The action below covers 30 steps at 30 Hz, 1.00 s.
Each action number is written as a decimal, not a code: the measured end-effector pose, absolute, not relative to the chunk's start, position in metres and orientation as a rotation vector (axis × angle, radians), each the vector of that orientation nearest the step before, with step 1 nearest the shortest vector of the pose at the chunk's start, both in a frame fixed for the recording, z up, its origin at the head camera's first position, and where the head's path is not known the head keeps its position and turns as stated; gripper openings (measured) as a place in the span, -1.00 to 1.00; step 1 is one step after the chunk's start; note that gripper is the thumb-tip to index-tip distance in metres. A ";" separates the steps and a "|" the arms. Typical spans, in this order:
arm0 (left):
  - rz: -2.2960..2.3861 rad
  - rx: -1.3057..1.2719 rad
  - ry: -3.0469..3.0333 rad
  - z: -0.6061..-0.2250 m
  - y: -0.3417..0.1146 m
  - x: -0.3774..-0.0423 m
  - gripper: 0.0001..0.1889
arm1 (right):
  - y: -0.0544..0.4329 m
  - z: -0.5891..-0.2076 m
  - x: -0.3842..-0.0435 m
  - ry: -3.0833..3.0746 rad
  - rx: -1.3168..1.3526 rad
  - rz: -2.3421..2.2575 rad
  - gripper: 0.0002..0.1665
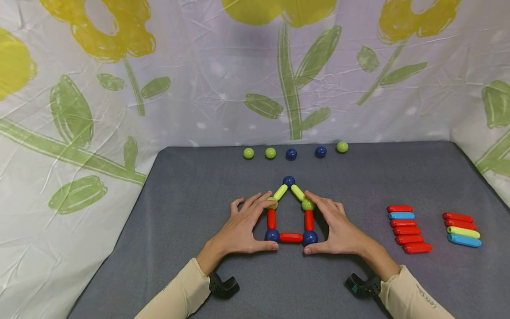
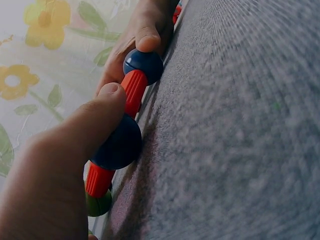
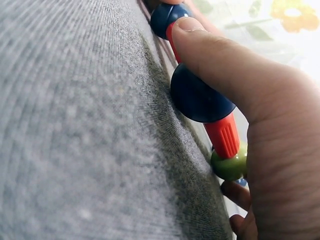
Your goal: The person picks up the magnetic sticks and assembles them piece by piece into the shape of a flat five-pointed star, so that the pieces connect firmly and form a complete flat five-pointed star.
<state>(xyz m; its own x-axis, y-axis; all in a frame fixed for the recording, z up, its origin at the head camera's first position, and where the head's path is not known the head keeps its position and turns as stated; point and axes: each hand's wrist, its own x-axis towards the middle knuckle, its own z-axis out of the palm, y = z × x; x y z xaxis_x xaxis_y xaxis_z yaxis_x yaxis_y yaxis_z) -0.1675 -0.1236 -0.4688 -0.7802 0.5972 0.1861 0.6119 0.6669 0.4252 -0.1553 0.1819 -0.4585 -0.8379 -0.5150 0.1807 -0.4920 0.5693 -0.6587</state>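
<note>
A house-shaped frame of magnetic rods and balls lies on the grey table, with red rods (image 1: pixel 291 238) at its base and sides and two yellow-green rods (image 1: pixel 280 192) as its roof. A blue ball (image 1: pixel 289 181) tops it. My left hand (image 1: pixel 245 228) spans the left side, thumb at the lower left blue ball (image 2: pixel 120 144), fingers on the left green ball (image 1: pixel 272 203). Mirroring it, my right hand (image 1: pixel 338 226) grips the right side between thumb and fingers, the thumb against the lower right blue ball (image 3: pixel 200 95) and fingertips at the right green ball (image 1: pixel 307 204).
Along the back edge sit loose green balls (image 1: pixel 270 153) and blue balls (image 1: pixel 291 154). To the right lie two columns of rods: one red with a blue rod (image 1: pixel 401 215), the other of red, yellow-green and blue rods (image 1: pixel 464 240). A flowered cloth (image 1: pixel 199 88) hangs behind.
</note>
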 end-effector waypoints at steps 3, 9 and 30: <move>-0.739 -1.033 -2.841 -0.469 -0.124 -0.168 0.12 | 0.182 -0.459 -0.155 2.754 -0.882 -1.142 0.57; -0.734 -1.034 -2.843 -0.469 -0.124 -0.168 0.09 | 0.182 -0.459 -0.156 2.753 -0.878 -1.138 0.58; -0.949 -1.030 -2.747 -0.468 -0.126 -0.166 -0.45 | 0.185 -0.462 -0.157 2.716 -0.865 -1.292 0.28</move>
<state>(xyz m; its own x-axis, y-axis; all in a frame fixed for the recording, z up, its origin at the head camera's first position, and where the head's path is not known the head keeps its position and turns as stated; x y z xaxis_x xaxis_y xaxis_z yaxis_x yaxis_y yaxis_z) -0.1658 -0.1259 -0.4680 -0.7752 0.5769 0.2575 0.6128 0.5875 0.5286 -0.1567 0.1846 -0.4618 -0.8472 -0.4847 0.2176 -0.4747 0.5066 -0.7197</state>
